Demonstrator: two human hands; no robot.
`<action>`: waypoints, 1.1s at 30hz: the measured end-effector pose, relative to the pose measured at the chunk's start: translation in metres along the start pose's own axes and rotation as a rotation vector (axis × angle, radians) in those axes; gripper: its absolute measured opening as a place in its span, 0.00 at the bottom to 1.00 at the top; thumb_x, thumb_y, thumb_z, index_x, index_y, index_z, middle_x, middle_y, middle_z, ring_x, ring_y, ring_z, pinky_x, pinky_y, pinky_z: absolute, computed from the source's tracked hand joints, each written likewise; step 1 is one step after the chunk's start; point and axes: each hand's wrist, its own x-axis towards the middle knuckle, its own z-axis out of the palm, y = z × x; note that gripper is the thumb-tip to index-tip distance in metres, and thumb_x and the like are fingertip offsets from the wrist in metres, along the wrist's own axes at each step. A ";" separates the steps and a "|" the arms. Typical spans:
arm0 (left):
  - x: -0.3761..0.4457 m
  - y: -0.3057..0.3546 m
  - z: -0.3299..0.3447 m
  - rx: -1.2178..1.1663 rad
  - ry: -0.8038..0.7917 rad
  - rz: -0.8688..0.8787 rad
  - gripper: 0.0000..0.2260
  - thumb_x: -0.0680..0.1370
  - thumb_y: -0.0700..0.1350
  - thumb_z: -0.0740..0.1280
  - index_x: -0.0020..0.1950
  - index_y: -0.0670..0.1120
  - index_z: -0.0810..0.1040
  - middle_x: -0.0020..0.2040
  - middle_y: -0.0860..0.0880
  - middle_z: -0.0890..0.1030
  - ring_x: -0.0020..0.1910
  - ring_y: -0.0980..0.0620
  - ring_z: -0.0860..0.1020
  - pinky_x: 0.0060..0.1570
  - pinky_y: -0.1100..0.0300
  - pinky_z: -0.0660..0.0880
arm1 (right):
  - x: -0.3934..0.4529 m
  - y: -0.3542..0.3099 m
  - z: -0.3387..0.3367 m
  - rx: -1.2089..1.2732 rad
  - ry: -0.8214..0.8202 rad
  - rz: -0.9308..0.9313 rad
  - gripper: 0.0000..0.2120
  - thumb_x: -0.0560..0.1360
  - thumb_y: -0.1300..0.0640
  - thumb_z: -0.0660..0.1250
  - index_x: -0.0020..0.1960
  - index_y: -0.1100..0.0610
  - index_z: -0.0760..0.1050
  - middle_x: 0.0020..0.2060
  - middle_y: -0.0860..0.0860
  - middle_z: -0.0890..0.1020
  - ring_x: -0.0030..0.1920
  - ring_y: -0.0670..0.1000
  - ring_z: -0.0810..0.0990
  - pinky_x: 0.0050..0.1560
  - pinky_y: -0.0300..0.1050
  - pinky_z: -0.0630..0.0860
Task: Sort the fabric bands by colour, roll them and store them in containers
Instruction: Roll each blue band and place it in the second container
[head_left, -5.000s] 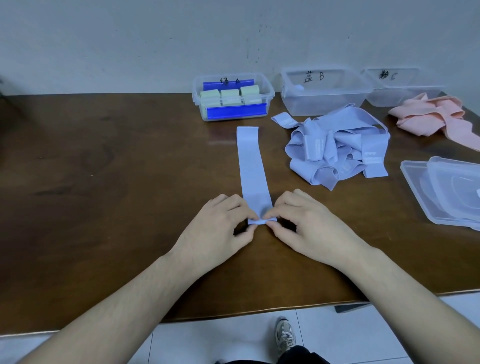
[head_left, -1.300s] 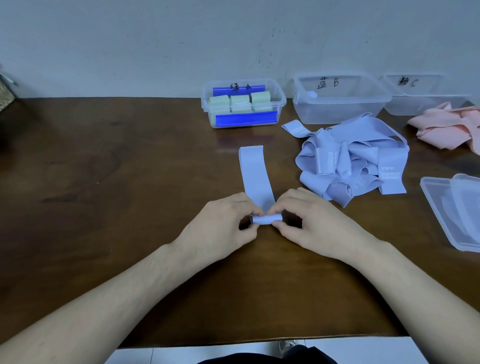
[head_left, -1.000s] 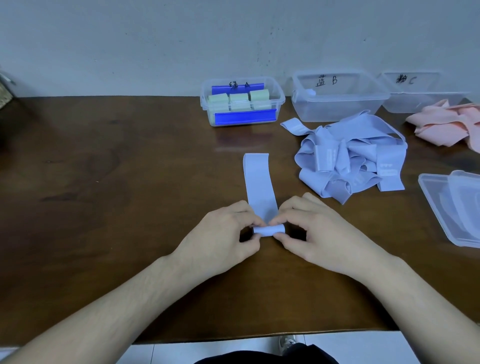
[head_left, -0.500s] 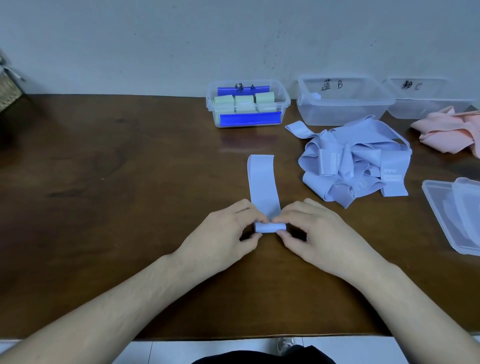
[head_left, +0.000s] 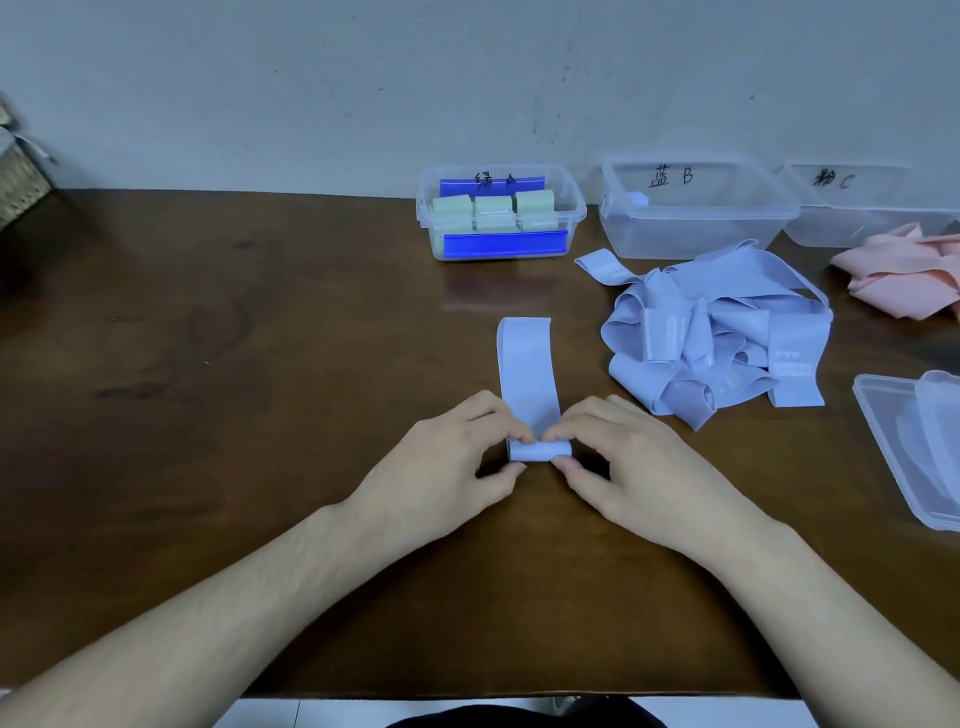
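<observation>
A lilac fabric band (head_left: 527, 374) is laid flat on the brown table (head_left: 234, 364), running away from the person, with its near end wound into a small roll (head_left: 537, 451). The roll is pinched from both sides: its left end is held between the thumb and curled fingers of the left hand (head_left: 447, 470), and its right end is held the same way by the right hand (head_left: 628, 467). The two hands are set close together, their fingertips almost meeting over the roll, while the unrolled length is stretched out beyond them towards the back of the table.

To the right of the band, a loose pile of lilac bands (head_left: 711, 338) is heaped, well clear of the hands. Behind it a clear container marked B (head_left: 691, 213) is placed, and a container marked A (head_left: 501, 215), filled with pale green rolls (head_left: 491, 208), is seen to its left. A third container marked C (head_left: 857, 208) is set at the far right, with pink bands (head_left: 904, 275) piled in front of it. A clear lid (head_left: 914, 441) is lying at the right edge.
</observation>
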 end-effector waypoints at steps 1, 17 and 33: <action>0.001 0.000 0.000 0.002 -0.007 -0.002 0.09 0.78 0.47 0.69 0.58 0.54 0.79 0.55 0.60 0.74 0.38 0.61 0.72 0.38 0.74 0.65 | 0.001 0.001 0.000 0.003 -0.008 0.002 0.09 0.79 0.53 0.68 0.58 0.48 0.80 0.50 0.40 0.78 0.47 0.43 0.71 0.50 0.36 0.70; 0.014 -0.004 -0.004 0.001 0.033 -0.008 0.09 0.78 0.48 0.69 0.57 0.54 0.81 0.53 0.60 0.74 0.36 0.59 0.73 0.38 0.73 0.67 | 0.014 0.005 -0.004 -0.021 -0.045 0.044 0.12 0.77 0.49 0.70 0.59 0.47 0.78 0.53 0.38 0.76 0.49 0.43 0.70 0.48 0.31 0.67; -0.004 0.005 -0.002 -0.035 0.024 0.063 0.10 0.75 0.44 0.72 0.56 0.50 0.84 0.48 0.59 0.78 0.41 0.74 0.71 0.41 0.79 0.64 | -0.002 -0.008 -0.009 -0.063 -0.105 -0.017 0.10 0.79 0.49 0.67 0.59 0.46 0.79 0.50 0.38 0.76 0.48 0.43 0.68 0.50 0.34 0.67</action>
